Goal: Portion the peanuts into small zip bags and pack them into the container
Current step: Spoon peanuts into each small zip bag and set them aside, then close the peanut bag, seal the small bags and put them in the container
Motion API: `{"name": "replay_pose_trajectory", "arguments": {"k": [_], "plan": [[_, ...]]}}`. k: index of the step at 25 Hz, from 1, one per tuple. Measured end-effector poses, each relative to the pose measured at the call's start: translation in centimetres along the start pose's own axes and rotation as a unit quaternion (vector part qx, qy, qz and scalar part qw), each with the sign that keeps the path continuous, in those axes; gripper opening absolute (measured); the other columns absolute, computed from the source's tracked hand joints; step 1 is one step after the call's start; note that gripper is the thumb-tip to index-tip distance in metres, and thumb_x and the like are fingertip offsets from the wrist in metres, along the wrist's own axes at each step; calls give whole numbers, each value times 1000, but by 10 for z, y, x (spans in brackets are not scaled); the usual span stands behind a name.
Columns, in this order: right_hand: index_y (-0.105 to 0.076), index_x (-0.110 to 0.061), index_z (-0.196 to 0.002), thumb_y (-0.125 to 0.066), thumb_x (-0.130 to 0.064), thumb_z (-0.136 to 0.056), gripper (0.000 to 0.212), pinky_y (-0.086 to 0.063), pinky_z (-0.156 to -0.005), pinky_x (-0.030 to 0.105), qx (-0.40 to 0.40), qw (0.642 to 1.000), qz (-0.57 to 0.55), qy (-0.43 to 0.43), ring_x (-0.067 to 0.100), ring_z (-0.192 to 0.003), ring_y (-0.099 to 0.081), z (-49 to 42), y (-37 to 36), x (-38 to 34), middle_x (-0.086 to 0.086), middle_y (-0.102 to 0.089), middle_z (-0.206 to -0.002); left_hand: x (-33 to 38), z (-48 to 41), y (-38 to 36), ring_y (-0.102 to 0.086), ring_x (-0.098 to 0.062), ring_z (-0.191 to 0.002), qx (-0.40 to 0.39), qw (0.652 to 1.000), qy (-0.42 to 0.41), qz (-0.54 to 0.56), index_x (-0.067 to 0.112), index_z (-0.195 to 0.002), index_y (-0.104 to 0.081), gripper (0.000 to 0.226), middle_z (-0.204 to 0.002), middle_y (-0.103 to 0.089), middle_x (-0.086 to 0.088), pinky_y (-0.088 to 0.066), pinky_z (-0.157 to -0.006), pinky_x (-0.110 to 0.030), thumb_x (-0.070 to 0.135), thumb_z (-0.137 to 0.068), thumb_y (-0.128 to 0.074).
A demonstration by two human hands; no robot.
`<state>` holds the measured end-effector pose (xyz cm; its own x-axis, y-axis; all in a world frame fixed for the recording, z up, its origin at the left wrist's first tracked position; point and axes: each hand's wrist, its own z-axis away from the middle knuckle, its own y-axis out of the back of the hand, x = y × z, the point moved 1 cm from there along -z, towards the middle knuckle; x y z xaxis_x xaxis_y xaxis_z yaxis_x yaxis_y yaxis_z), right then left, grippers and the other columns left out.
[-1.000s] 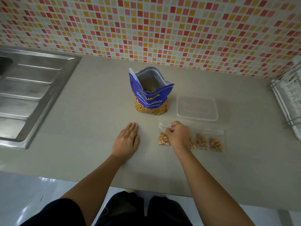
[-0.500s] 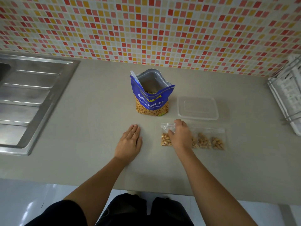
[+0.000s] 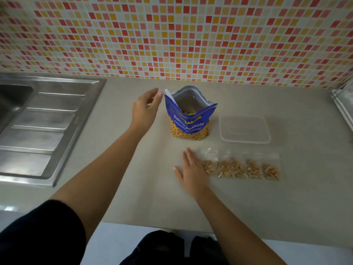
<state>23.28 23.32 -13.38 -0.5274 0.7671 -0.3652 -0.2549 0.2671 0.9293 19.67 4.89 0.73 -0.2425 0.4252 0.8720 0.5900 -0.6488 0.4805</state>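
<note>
A blue bag of salted peanuts [image 3: 189, 121] stands open in the middle of the counter, with a white scoop handle [image 3: 171, 95] sticking out at its left rim. My left hand [image 3: 146, 108] hovers just left of the bag's top, fingers apart, holding nothing. Several small zip bags of peanuts [image 3: 242, 167] lie in a row in front of the bag, to the right. My right hand [image 3: 192, 170] rests flat on the counter, touching the left end of that row. A clear plastic container [image 3: 245, 131] with its lid on sits right of the peanut bag.
A steel sink and drainboard [image 3: 40, 129] fill the left side. A white wire rack [image 3: 343, 108] stands at the right edge. The tiled wall [image 3: 172, 35] runs along the back. The counter's front edge [image 3: 152, 224] is close to my body.
My left hand has lifted off the counter and moved up to the left side of the peanut bag. My right hand has let go of the leftmost zip bag and now lies flat beside it.
</note>
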Motion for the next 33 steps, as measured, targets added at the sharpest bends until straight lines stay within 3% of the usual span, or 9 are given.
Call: {"name": "replay_pose_trajectory", "arguments": {"k": [5,8,12,16,19,22,25,28,33], "plan": [[-27,0,-143,-20,-57,-83,83,-11,-113,39,-39,999,-14,-21,30,-143,-20,5,-21,-13,17,-23,-153,26,-27,-4,-55,-10,-91,-75,991,-72,-87,10,-117,-64,33,-109,-67,-3,-41,-75,-19,29,-91,-57],[-41,-1,-137,-30,-55,-84,77,-24,-107,42,-40,997,35,-52,28,-134,-40,7,-25,-14,15,-41,-145,26,-30,-2,-53,-4,-89,-84,986,-101,-100,8,-108,-69,25,-107,-70,-6,-45,-75,-21,21,-91,-57],[-40,-2,-138,-33,-54,-83,75,-25,-108,42,-21,997,45,-59,25,-135,-39,7,-28,-13,13,-41,-145,44,-30,23,-53,-5,-82,-102,953,-221,-180,7,-103,-70,23,-99,-71,-8,-35,-65,-3,21,-89,-60],[-30,-3,-143,-28,-54,-85,77,-16,-112,40,2,997,56,-45,25,-141,-29,9,-30,-13,13,-31,-151,32,-29,67,-57,-25,-70,-126,860,-384,-312,1,-103,-68,25,-83,-68,-17,-43,-70,-28,17,-84,-66],[-34,-3,-141,-29,-53,-85,76,-21,-111,40,11,997,63,-49,26,-139,-33,8,-32,-11,14,-35,-149,-5,-11,77,-60,-27,-76,-110,884,-321,-321,3,-104,-68,21,-85,-67,-14,-49,-73,-36,15,-87,-62],[-42,-1,-136,-32,-51,-83,74,-35,-106,42,7,996,67,-51,27,-133,-42,8,-32,-12,15,-43,-144,-61,35,67,-56,0,-64,-66,985,-81,-136,13,-96,-69,12,-78,-65,-1,-46,-68,-21,18,-88,-62],[-41,-1,-137,-31,-51,-85,73,-31,-108,43,16,997,60,-47,28,-135,-39,8,-33,-12,16,-42,-144,-117,79,47,-58,0,-58,-50,992,101,-57,22,-89,-68,7,-67,-64,4,-48,-69,-26,18,-87,-62],[-38,0,-138,-30,-52,-85,74,-27,-110,42,24,997,63,-40,29,-137,-35,9,-34,-12,16,-38,-147,-139,104,32,-59,-19,-69,-76,982,136,-107,16,-92,-72,14,-70,-64,-2,-42,-65,-21,17,-88,-59],[-35,-1,-141,-27,-52,-86,75,-22,-112,41,29,997,59,-38,28,-140,-30,9,-35,-11,15,-34,-149,-141,115,21,-35,-22,-62,-95,971,73,-206,5,-76,-63,21,-59,-37,-3,-24,-51,-24,13,-90,-50]]}}
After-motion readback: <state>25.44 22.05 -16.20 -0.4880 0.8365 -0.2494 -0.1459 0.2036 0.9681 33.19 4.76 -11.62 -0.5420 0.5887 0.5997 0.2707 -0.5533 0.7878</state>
